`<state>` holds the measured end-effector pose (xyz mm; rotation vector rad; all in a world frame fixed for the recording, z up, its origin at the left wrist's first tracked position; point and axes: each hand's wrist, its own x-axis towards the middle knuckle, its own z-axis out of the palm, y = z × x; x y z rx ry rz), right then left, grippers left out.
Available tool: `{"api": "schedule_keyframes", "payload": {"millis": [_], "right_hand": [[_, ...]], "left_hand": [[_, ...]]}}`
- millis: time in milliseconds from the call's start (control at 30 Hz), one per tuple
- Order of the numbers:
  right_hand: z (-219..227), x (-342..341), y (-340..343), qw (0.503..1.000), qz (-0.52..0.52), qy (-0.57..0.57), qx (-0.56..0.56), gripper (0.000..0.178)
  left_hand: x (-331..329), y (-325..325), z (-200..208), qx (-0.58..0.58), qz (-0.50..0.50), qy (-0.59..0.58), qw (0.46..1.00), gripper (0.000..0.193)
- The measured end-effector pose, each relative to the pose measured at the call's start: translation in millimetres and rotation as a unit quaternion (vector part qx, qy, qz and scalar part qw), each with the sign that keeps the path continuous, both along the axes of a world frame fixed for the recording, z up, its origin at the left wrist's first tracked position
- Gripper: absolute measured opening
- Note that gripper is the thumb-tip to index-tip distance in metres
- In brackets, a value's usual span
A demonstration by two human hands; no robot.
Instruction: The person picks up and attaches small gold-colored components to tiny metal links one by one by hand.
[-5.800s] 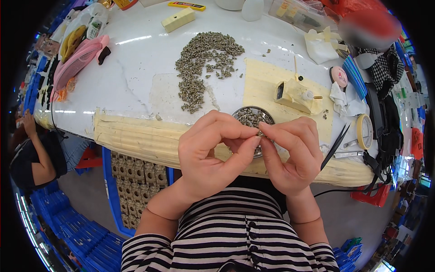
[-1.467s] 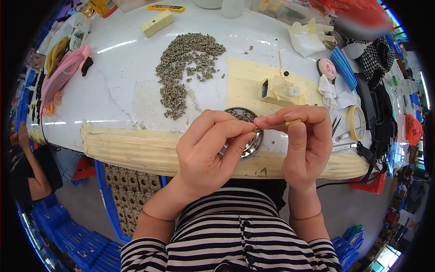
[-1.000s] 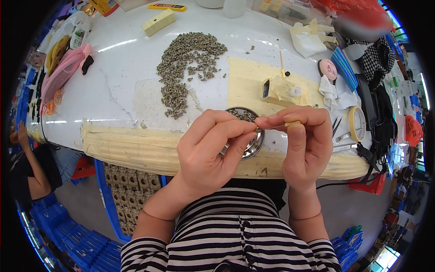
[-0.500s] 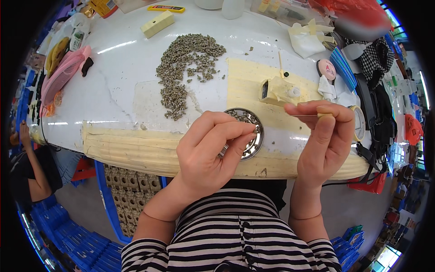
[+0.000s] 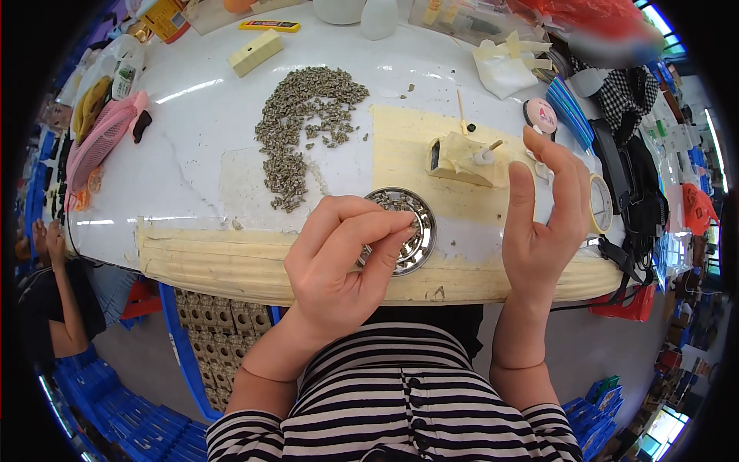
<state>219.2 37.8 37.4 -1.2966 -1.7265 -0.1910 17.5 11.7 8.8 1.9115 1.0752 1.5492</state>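
Note:
My left hand [image 5: 335, 258] is over a round metal dish [image 5: 428, 248] near the table's front edge, thumb and fingers pinched together. A small metal piece seems to be at its fingertips, too small to make out well. Similar little metal parts [image 5: 396, 202] lie in the dish, partly hidden by that hand. My right hand [image 5: 545, 223] is raised with fingers apart and nothing in it. Beside it, a tape-wrapped block [image 5: 459, 156] carries a white nozzle-like piece [image 5: 483, 158], from which a short tan stick [image 5: 494, 145] sticks up.
Farther back lies a heap of small metal parts [image 5: 285, 135]. A cream block [image 5: 255, 52] and yellow box [image 5: 269, 26] lie behind it. At right are a tape roll [image 5: 600, 204] and black straps [image 5: 616, 177]; at left, a pink basket [image 5: 104, 142]. Another person's arm [image 5: 65, 296] shows far left.
My right hand has let go of the thin needle-like tool and opened. A stick now stands at the white piece on the block. My left hand keeps its pinch; the whole view has shifted slightly.

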Motion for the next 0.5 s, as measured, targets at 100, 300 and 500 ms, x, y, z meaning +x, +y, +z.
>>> {"api": "schedule_keyframes", "payload": {"millis": [100,300,500], "right_hand": [[3,-8,-18,0.993,0.081,0.067,-0.053,0.013],[-3,-28,-26,0.913,0.247,0.216,-0.242,0.006],[-7,-28,-26,0.898,0.246,0.250,-0.264,0.006]], "left_hand": [[-2,2,-2,0.023,0.002,-0.001,1.000,0.023],[-2,-1,1,0.016,-0.027,0.010,0.999,0.022],[-3,0,-6,0.051,-0.018,0.027,0.998,0.031]]}}
